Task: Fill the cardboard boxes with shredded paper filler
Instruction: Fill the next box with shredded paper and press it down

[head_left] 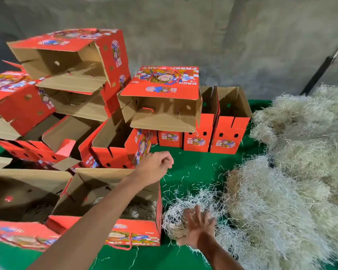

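Looking down over both arms, I see a green tabletop (199,158) crowded with red printed cardboard boxes. My right hand (199,228) lies low and near me, fingers (191,215) spread wide and pressing into a small clump of pale shredded paper (176,217). A much larger heap of the same paper (293,182) runs along the right side of the tabletop, from the near edge back toward the grey wall (222,36). My left hand (156,168) reaches forward across the nearest open box (113,203), fingers loosely curled and, as far as I can tell, holding nothing. That box stands directly left of the clump, its red side wall just beside the paper, its opening facing up and a thin layer of shreds already showing in its bottom. The right hand is clearly the nearer one to the filler, so I judge the coming move to be a short scoop leftward over that wall. Further back, more boxes (230,121) stand open and unfilled, and others lie stacked and tipped on the left.
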`<act>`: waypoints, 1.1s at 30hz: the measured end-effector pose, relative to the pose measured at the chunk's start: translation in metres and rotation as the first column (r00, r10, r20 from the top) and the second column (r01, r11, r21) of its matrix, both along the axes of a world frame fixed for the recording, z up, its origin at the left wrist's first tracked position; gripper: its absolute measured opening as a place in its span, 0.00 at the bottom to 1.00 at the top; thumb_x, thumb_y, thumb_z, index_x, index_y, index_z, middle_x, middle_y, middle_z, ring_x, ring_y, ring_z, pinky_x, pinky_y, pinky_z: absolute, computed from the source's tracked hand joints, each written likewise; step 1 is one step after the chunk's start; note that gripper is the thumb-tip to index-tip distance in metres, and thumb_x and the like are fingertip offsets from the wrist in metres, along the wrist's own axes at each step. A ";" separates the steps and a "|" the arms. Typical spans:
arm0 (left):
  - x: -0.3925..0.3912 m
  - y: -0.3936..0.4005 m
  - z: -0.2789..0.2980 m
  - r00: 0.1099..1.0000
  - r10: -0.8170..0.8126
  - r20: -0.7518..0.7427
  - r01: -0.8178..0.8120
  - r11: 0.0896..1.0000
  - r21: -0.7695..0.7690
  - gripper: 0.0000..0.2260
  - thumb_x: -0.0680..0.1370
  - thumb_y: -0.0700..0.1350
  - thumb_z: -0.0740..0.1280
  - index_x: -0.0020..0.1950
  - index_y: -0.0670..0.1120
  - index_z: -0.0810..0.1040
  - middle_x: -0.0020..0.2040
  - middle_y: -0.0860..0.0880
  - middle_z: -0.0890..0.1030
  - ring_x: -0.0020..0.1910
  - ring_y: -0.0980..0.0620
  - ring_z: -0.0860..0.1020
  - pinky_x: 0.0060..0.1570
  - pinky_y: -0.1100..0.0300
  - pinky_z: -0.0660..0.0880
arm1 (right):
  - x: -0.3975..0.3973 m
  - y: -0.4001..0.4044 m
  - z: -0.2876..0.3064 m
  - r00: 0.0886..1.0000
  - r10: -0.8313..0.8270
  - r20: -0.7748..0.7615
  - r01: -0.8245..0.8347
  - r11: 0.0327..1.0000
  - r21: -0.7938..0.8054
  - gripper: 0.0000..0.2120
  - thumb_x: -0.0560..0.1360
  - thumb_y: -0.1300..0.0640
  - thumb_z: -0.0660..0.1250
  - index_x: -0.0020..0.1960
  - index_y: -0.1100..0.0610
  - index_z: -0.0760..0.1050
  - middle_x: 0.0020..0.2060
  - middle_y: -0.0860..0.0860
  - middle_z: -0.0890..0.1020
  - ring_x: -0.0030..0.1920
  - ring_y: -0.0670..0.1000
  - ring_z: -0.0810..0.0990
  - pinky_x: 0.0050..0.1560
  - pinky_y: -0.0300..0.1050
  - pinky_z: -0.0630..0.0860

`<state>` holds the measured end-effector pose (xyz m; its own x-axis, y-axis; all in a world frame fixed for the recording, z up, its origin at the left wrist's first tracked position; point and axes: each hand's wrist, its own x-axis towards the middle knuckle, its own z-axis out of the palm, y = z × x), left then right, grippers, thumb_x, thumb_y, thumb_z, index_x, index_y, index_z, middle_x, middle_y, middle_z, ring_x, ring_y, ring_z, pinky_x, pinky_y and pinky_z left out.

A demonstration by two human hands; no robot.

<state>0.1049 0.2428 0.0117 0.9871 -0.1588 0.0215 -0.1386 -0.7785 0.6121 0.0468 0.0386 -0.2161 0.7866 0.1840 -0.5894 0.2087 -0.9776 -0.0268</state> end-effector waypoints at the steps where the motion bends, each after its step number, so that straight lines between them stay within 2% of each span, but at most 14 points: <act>1: 0.001 -0.001 -0.001 1.000 0.005 -0.006 -0.005 1.000 -0.008 0.11 0.83 0.40 0.59 0.49 0.52 0.79 0.50 0.56 0.85 0.17 0.60 0.65 0.20 0.72 0.60 | -0.002 -0.002 -0.001 1.000 0.008 0.016 -0.008 1.000 0.012 0.60 0.66 0.25 0.67 0.80 0.45 0.33 0.78 0.62 0.33 0.77 0.72 0.40 0.71 0.78 0.43; 4: 0.001 -0.003 -0.004 1.000 0.010 -0.024 -0.010 1.000 -0.012 0.10 0.82 0.40 0.60 0.51 0.51 0.79 0.50 0.56 0.85 0.18 0.60 0.65 0.20 0.70 0.61 | -0.002 -0.006 0.005 0.995 0.002 0.099 -0.009 0.998 0.064 0.45 0.74 0.40 0.67 0.81 0.45 0.44 0.80 0.59 0.48 0.77 0.67 0.53 0.75 0.69 0.55; 6: 0.001 -0.006 -0.005 1.000 0.001 -0.028 -0.001 1.000 -0.017 0.09 0.82 0.40 0.61 0.51 0.51 0.79 0.51 0.56 0.85 0.19 0.60 0.65 0.20 0.69 0.62 | 0.000 -0.010 0.009 0.995 0.011 0.104 -0.019 0.997 0.075 0.40 0.78 0.52 0.65 0.82 0.46 0.45 0.80 0.58 0.50 0.78 0.65 0.54 0.76 0.66 0.57; 8: 0.001 -0.011 -0.005 1.000 0.005 -0.022 -0.005 1.000 -0.019 0.09 0.82 0.40 0.61 0.50 0.51 0.79 0.51 0.56 0.85 0.18 0.60 0.65 0.21 0.67 0.62 | 0.000 -0.014 0.013 0.993 0.021 0.116 -0.032 0.995 0.092 0.36 0.81 0.55 0.62 0.82 0.48 0.45 0.80 0.58 0.52 0.77 0.64 0.58 0.75 0.62 0.62; 12: 0.001 -0.018 -0.005 1.000 -0.005 0.003 0.005 1.000 -0.012 0.08 0.82 0.40 0.62 0.51 0.51 0.79 0.50 0.57 0.84 0.18 0.60 0.66 0.21 0.67 0.63 | 0.006 -0.018 0.033 0.982 -0.088 0.168 0.034 0.953 0.302 0.26 0.81 0.53 0.66 0.76 0.51 0.63 0.64 0.52 0.72 0.56 0.50 0.78 0.56 0.44 0.81; 15: 0.005 -0.020 -0.005 1.000 -0.015 0.013 0.015 0.998 -0.061 0.07 0.82 0.42 0.63 0.54 0.52 0.78 0.50 0.56 0.83 0.22 0.65 0.71 0.22 0.73 0.64 | 0.026 -0.013 0.072 0.959 -0.181 0.217 0.066 0.891 0.449 0.20 0.81 0.51 0.66 0.71 0.52 0.70 0.54 0.47 0.78 0.43 0.45 0.81 0.42 0.38 0.82; 17: 0.011 -0.021 -0.003 0.999 -0.014 0.030 0.017 0.995 -0.103 0.07 0.82 0.42 0.63 0.57 0.53 0.77 0.53 0.58 0.80 0.39 0.71 0.77 0.34 0.76 0.70 | 0.048 -0.015 0.106 0.947 -0.213 0.241 0.076 0.876 0.476 0.16 0.81 0.50 0.66 0.66 0.54 0.71 0.46 0.47 0.78 0.35 0.43 0.79 0.33 0.36 0.79; 19: 0.018 -0.022 0.002 0.999 -0.002 0.045 0.010 0.986 -0.169 0.11 0.81 0.42 0.64 0.61 0.55 0.74 0.55 0.62 0.76 0.51 0.69 0.76 0.45 0.74 0.73 | 0.071 -0.020 0.141 0.929 -0.280 0.241 0.121 0.848 0.516 0.10 0.81 0.53 0.67 0.57 0.58 0.71 0.41 0.49 0.79 0.34 0.45 0.79 0.33 0.40 0.81; 21: 0.029 -0.024 0.008 0.994 0.050 0.097 -0.027 0.973 -0.229 0.13 0.80 0.43 0.65 0.62 0.57 0.73 0.55 0.62 0.76 0.52 0.67 0.76 0.49 0.69 0.75 | 0.091 -0.029 0.177 0.888 -0.395 0.237 0.154 0.739 0.656 0.09 0.78 0.57 0.70 0.53 0.58 0.71 0.39 0.54 0.81 0.30 0.47 0.78 0.27 0.39 0.78; 23: 0.043 -0.025 0.016 0.978 0.152 0.139 -0.104 0.947 -0.302 0.11 0.80 0.45 0.67 0.60 0.57 0.73 0.53 0.60 0.78 0.49 0.63 0.78 0.45 0.69 0.75 | 0.106 -0.037 0.213 0.829 -0.509 0.230 0.107 0.549 0.829 0.16 0.75 0.48 0.75 0.54 0.55 0.74 0.38 0.53 0.83 0.27 0.47 0.76 0.23 0.38 0.71; 25: 0.059 -0.025 0.025 0.947 0.293 0.135 -0.228 0.904 -0.362 0.09 0.79 0.46 0.68 0.57 0.54 0.73 0.52 0.57 0.79 0.45 0.61 0.79 0.38 0.70 0.72 | 0.119 -0.041 0.246 0.773 -0.600 0.204 0.042 0.370 0.928 0.20 0.72 0.39 0.74 0.56 0.50 0.76 0.38 0.51 0.83 0.26 0.46 0.74 0.24 0.40 0.71; 27: 0.075 -0.025 0.031 0.910 0.415 0.007 -0.351 0.776 -0.525 0.08 0.80 0.45 0.68 0.57 0.49 0.73 0.51 0.52 0.79 0.44 0.56 0.78 0.45 0.62 0.77 | 0.133 -0.043 0.269 0.724 -0.660 0.200 0.011 0.301 0.954 0.21 0.73 0.37 0.72 0.58 0.49 0.76 0.39 0.50 0.84 0.26 0.46 0.74 0.25 0.42 0.72; 30: 0.086 -0.017 0.040 0.838 0.505 -0.209 -0.494 0.537 -0.684 0.09 0.80 0.45 0.67 0.57 0.43 0.75 0.50 0.48 0.78 0.48 0.49 0.78 0.55 0.48 0.79 | 0.154 -0.042 0.283 0.664 -0.709 0.237 -0.013 0.307 0.952 0.21 0.78 0.41 0.69 0.64 0.53 0.72 0.45 0.46 0.83 0.36 0.44 0.79 0.34 0.38 0.73; 33: 0.094 0.000 0.048 0.703 0.697 -0.139 -0.622 0.508 -0.596 0.21 0.77 0.46 0.70 0.67 0.40 0.71 0.65 0.38 0.73 0.65 0.37 0.73 0.67 0.45 0.69 | 0.168 -0.035 0.283 0.626 -0.739 0.249 -0.004 0.316 0.949 0.26 0.80 0.41 0.64 0.68 0.58 0.68 0.44 0.46 0.79 0.40 0.45 0.79 0.39 0.40 0.73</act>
<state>0.1985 0.2431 0.0596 0.7854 0.6185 -0.0257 0.1752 -0.1823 0.9675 0.2148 0.0039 0.0666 0.9514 -0.1721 0.2553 0.1555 -0.4470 -0.8809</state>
